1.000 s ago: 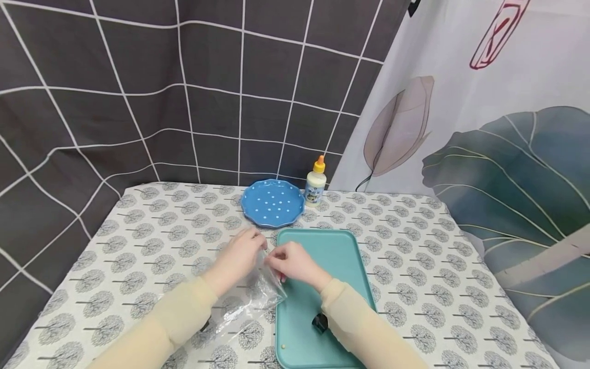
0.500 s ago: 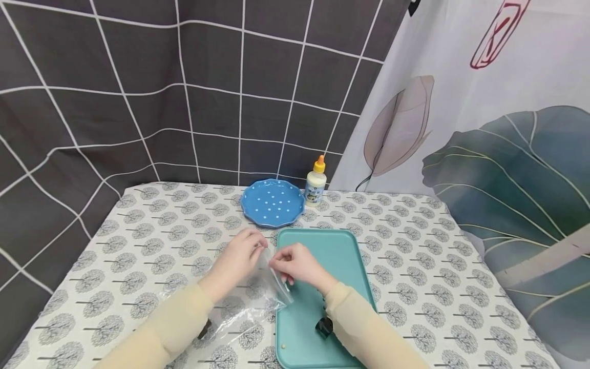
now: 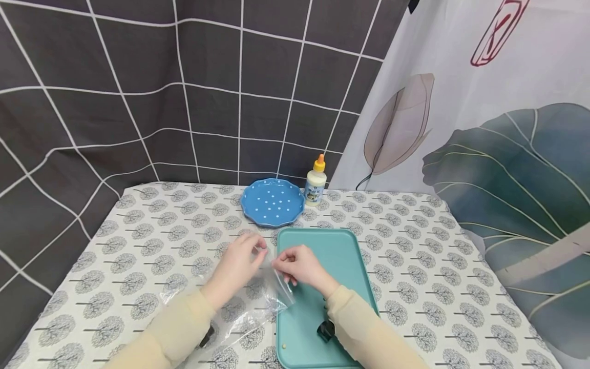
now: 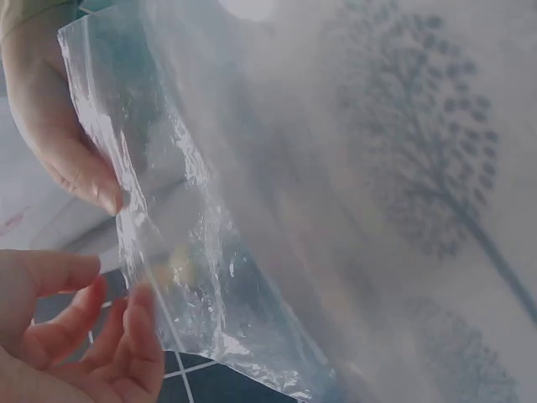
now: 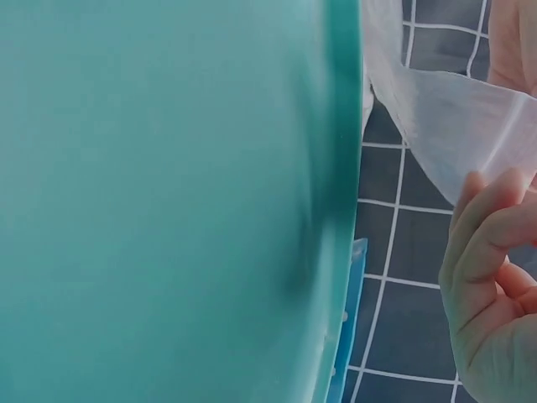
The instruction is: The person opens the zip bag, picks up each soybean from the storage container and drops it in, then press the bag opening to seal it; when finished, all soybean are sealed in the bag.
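Clear bag (image 3: 266,303), head view: to the left of the teal tray (image 3: 329,243), its mouth end reaching over the tray's left edge.
Bag's long axis: from that edge of the tray leftward and toward the person, partly hidden behind the left sleeve (image 3: 177,318).
Bag mouth: a slanting edge, upper end raised between the hands beside the tray, lower end over the tray's left margin.
Left hand (image 3: 238,264): just left of the tray, on the bag's body side, thumb and fingers bent, apparently pinching the film near the mouth's upper end.
Right hand (image 3: 301,267): above the tray, fingers curled, pinching the side of the mouth that faces the tray.
Nearer hand: neither by much; both are close to the mouth's upper end, while its lower end is free of fingers.
Blue plate (image 3: 273,203): beyond the tray's far left corner, with a bottle (image 3: 315,185) just beside it.
Left wrist view: film stretches from both hands' fingertips; exactly how firmly the left fingers close is hard to tell.
Right wrist view: bag off the tray's edge, a cloudy lip held up at the right fingertips, the left hand partly visible behind.
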Motion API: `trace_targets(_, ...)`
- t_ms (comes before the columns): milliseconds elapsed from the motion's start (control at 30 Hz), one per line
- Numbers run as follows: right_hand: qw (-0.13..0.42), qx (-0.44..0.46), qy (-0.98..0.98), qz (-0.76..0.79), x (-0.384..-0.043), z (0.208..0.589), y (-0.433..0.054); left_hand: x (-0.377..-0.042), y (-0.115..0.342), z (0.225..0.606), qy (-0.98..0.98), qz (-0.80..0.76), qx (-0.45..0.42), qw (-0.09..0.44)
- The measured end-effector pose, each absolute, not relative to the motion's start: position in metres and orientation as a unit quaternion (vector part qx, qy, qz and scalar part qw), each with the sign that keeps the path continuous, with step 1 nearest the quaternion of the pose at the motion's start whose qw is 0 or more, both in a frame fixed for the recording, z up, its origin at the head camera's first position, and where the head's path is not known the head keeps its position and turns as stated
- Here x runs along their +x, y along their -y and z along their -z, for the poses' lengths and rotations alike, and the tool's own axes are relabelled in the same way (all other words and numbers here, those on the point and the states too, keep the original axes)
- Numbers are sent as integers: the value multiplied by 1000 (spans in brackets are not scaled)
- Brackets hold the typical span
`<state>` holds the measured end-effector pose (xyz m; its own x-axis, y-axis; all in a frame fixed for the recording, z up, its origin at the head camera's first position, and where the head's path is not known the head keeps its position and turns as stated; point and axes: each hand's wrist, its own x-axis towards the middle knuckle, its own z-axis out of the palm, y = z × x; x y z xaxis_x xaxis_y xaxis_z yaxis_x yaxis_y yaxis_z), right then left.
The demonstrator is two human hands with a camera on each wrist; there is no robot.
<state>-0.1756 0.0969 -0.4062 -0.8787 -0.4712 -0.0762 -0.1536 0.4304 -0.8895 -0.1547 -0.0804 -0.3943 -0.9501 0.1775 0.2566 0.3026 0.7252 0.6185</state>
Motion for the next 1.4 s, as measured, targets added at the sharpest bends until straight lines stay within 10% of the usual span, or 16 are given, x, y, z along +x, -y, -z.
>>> trace_targets(367, 162, -191, -828, 502, -175, 416, -94, -154, 74, 395, 906, 414, -94, -4)
trace_targets(1400, 184, -169, -828, 503, -173, 421, -97, -153, 70, 399, 923, 343, -167, 48)
